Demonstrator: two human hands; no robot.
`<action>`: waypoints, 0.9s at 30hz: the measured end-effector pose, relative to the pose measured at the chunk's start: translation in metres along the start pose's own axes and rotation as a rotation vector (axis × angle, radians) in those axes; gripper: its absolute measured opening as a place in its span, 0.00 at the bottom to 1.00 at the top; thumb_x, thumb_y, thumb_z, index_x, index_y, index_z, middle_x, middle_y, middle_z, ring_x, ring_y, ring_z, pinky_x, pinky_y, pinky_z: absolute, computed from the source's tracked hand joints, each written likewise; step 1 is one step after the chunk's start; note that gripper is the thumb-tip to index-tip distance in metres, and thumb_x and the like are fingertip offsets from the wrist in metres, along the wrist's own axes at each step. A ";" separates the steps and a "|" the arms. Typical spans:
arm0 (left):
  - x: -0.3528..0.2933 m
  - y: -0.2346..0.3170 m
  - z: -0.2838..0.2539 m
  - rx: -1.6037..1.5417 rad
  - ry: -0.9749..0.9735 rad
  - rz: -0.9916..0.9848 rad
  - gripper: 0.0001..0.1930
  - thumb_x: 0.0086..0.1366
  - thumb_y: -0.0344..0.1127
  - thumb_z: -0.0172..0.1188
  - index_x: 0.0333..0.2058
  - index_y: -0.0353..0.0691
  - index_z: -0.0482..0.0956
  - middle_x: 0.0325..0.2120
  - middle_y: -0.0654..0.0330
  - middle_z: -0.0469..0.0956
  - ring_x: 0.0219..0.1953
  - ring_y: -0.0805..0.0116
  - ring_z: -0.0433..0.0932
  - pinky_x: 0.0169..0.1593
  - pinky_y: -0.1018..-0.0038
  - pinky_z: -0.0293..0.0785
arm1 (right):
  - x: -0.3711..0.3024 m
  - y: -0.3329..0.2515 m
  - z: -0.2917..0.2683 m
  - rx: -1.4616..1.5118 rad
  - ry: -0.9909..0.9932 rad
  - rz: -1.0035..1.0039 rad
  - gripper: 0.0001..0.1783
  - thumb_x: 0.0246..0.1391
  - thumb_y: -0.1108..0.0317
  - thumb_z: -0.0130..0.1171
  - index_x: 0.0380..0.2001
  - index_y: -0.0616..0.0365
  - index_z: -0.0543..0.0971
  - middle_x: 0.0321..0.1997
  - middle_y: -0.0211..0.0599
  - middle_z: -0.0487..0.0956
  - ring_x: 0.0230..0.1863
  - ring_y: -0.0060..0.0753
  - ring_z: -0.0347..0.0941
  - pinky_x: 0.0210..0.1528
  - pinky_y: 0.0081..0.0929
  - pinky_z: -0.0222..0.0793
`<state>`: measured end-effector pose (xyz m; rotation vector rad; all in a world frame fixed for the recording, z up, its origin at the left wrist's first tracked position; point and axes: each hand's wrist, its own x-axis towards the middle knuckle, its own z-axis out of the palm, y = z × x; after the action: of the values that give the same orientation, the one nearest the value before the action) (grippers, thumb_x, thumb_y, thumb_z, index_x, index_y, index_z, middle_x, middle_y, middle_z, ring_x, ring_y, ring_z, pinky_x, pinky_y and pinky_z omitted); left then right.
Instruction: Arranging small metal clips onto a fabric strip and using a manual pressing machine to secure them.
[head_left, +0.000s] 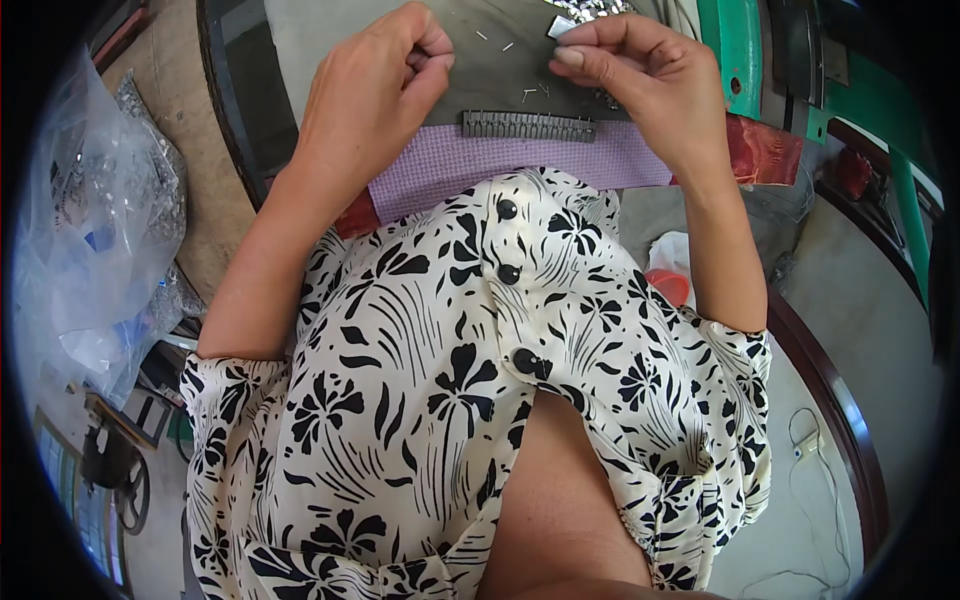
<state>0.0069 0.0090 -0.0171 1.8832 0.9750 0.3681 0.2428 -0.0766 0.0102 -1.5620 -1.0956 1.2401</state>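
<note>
My left hand (385, 75) is closed over the work surface, thumb pressed to curled fingers. Whatever may be in that pinch is too small or hidden to make out. Across from it, my right hand (655, 85) has thumb and forefinger drawn together, with a small flat shiny metal piece (562, 27) at the fingertips. Between and below the hands lies a dark comb-like strip (528, 126) with a row of slots. Several thin metal pins are scattered on the dark surface (470, 80), and a heap of shiny small metal parts (598, 8) sits beyond my right fingers.
A purple textured mat (430, 172) covers the near edge of the work surface, with a red board (765, 150) at its right. Green machine framing (735, 55) stands to the right. Clear plastic bags (95, 230) hang at the left. A red cup-like thing (668, 287) is below my right forearm.
</note>
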 end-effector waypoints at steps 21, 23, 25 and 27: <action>-0.012 0.001 0.006 -0.274 0.115 0.000 0.08 0.66 0.26 0.60 0.43 0.34 0.81 0.31 0.60 0.82 0.31 0.75 0.80 0.38 0.77 0.76 | -0.010 0.018 0.039 -0.705 0.015 -0.469 0.08 0.44 0.63 0.74 0.28 0.52 0.89 0.40 0.26 0.79 0.48 0.39 0.66 0.56 0.36 0.59; -0.012 0.001 0.006 -0.271 0.112 0.015 0.09 0.66 0.26 0.59 0.43 0.35 0.82 0.32 0.60 0.82 0.32 0.75 0.80 0.38 0.77 0.76 | -0.011 0.018 0.037 -0.697 0.011 -0.466 0.08 0.43 0.63 0.74 0.28 0.52 0.89 0.40 0.26 0.79 0.49 0.39 0.66 0.56 0.36 0.60; -0.012 0.000 0.007 -0.268 0.108 0.031 0.09 0.66 0.25 0.59 0.43 0.35 0.82 0.32 0.60 0.81 0.32 0.74 0.80 0.39 0.77 0.76 | -0.011 0.017 0.036 -0.689 0.007 -0.462 0.08 0.43 0.62 0.74 0.28 0.52 0.89 0.41 0.26 0.79 0.49 0.39 0.66 0.56 0.36 0.60; -0.011 0.000 0.007 -0.272 0.102 0.040 0.09 0.66 0.24 0.59 0.43 0.35 0.82 0.33 0.60 0.81 0.33 0.74 0.80 0.39 0.77 0.76 | -0.011 0.014 0.033 -0.709 -0.014 -0.440 0.08 0.42 0.62 0.74 0.28 0.52 0.89 0.41 0.26 0.80 0.49 0.39 0.67 0.56 0.37 0.60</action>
<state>0.0043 -0.0035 -0.0187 1.6517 0.9059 0.5955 0.2104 -0.0880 -0.0058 -1.6623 -1.8999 0.5828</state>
